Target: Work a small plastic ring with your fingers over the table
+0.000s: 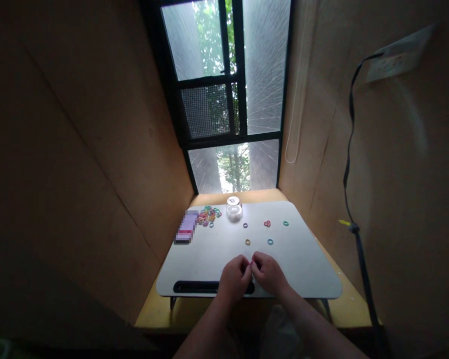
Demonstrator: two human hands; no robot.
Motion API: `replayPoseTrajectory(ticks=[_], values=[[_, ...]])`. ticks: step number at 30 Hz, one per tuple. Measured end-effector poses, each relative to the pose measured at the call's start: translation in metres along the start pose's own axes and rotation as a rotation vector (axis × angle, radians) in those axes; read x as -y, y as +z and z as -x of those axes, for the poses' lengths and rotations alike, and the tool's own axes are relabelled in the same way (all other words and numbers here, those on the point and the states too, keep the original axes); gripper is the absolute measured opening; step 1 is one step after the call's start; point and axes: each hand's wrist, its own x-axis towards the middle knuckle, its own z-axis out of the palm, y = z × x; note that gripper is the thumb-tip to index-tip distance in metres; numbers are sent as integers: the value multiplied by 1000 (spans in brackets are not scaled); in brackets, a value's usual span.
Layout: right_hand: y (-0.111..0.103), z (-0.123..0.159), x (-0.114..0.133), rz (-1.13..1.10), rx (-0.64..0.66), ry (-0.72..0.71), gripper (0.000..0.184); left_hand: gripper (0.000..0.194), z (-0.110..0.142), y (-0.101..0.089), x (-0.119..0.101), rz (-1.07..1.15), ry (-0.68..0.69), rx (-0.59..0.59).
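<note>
My left hand (235, 275) and my right hand (268, 271) meet over the front of the white lap table (202, 259), fingertips pinched together. Between them shows a speck of pink, apparently a small hair tie (252, 263), mostly hidden by the fingers. Just beyond lie a yellow hair tie (247, 242) and a blue one (270, 242). Farther back sit a dark purple hair tie (245, 225), a red cluster (267, 224) and a green one (286, 223). Toward the back left is a mixed-colour pile of hair ties (208, 215), with a grey-blue one (211, 225) at its edge.
A clear round container (234, 213) and a white lid (233, 200) stand at the table's back edge. At the left lies a phone (186, 227), its screen blurred. A black slot (194, 286) runs along the front edge. A dark cable (350, 114) hangs at the right wall.
</note>
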Motion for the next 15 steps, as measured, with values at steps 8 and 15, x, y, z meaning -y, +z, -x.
replayPoseTrajectory(ticks=[8,15], values=[[-1,0,1,-7,0,3,15,21,0,-1,-1,5,0,8],[-1,1,2,-12,-6,3,15,20,1,-3,-3,-4,-7,11]])
